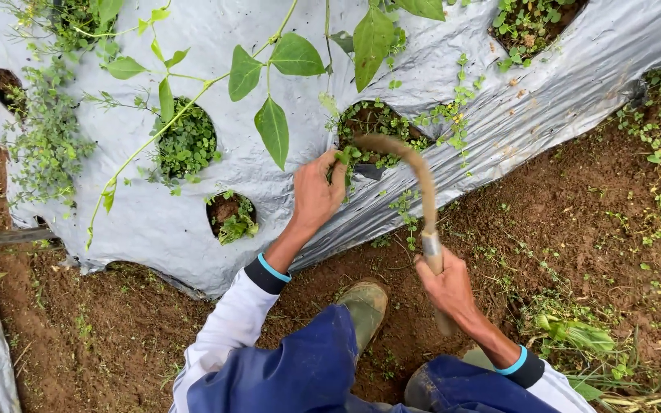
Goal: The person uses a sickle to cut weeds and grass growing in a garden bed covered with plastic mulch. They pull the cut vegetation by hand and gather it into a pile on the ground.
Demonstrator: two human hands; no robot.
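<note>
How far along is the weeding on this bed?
Little looks done: cut greenery lies on the soil. In hand: left hand grips weeds in one hole, right hand holds the sickle there. Left: the other weedy holes.

My left hand [317, 191] gripped a clump of weeds [346, 158] at the edge of a planting hole [380, 122] in the silver plastic mulch [453, 84]. My right hand [447, 283] held the handle of a curved sickle [415, 164], its blade arched over toward the same hole. A muddy green boot [365, 306] stood on bare brown soil [575, 199] beside the bed.
</note>
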